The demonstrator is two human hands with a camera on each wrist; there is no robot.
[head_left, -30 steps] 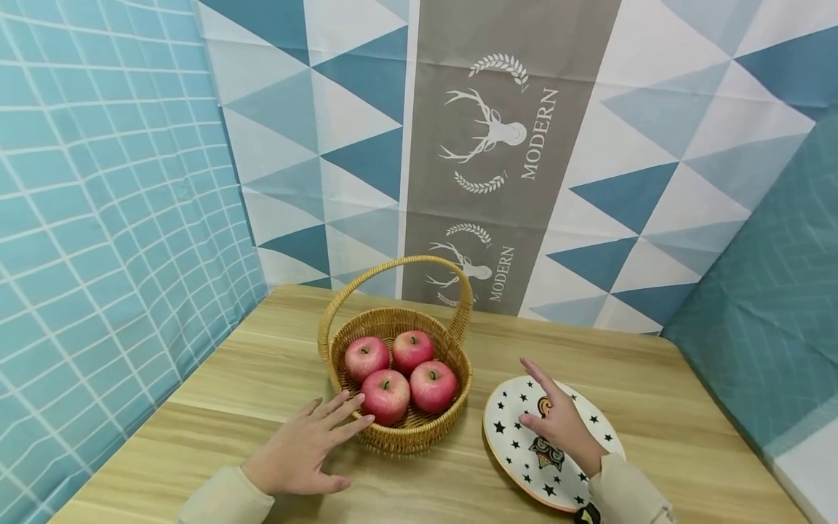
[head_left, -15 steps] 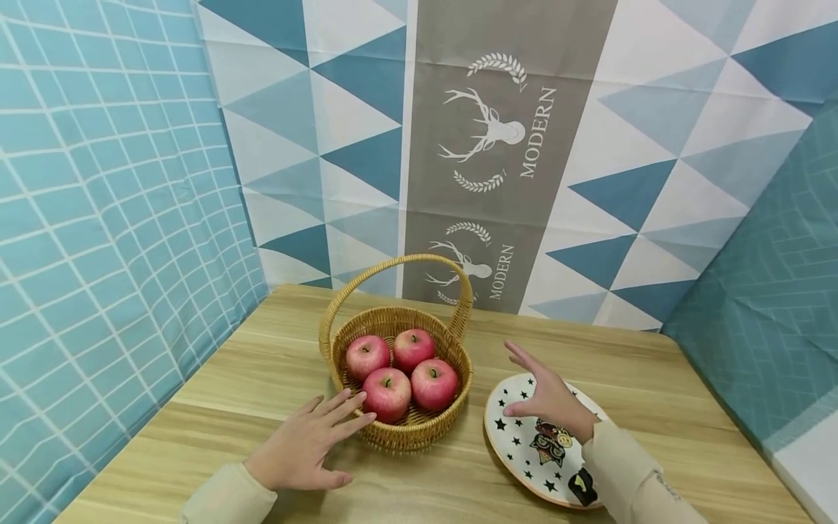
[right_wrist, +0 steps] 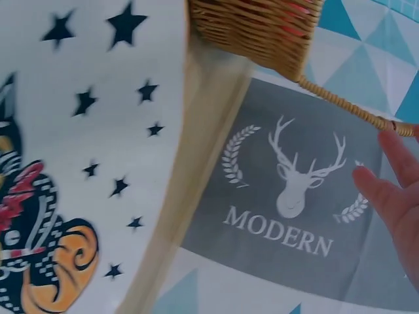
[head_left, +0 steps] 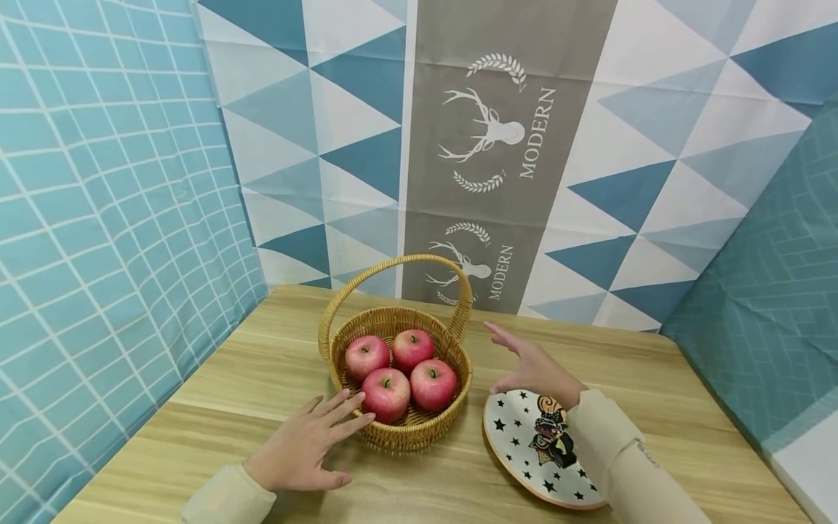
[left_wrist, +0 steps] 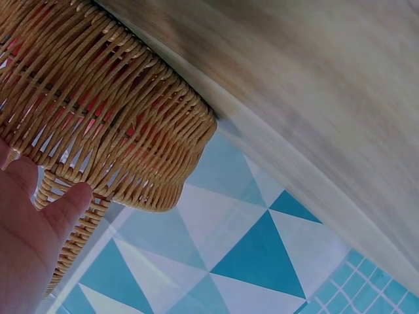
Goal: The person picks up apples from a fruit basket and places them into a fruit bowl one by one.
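A wicker basket (head_left: pixel 412 439) with a tall arched handle (head_left: pixel 366 273) stands on the table and holds several red apples (head_left: pixel 386 395). At its front left, my left hand (head_left: pixel 308 447) spreads its fingers. Its fingertips are at the rim; whether they touch is hard to tell. From the left wrist view, the thumb side of that hand (left_wrist: pixel 26 242) appears beside the woven wall. My right hand (head_left: pixel 540 371) hovers with parted thumb and fingers, holding nothing, between the basket and a round white plate (head_left: pixel 524 466) with black stars and cartoon figures. My right sleeve hides part of the plate.
The wooden table (head_left: pixel 216 415) reaches back to a hanging cloth (head_left: pixel 484 196) with triangles and deer heads. Blue tiled-pattern cloth (head_left: pixel 98 218) hangs at the left, teal cloth (head_left: pixel 772 313) at the right.
My right hand has moved away from over the plate, left and farther back toward the basket, its fingers still parted. My left hand, basket and apples look the same.
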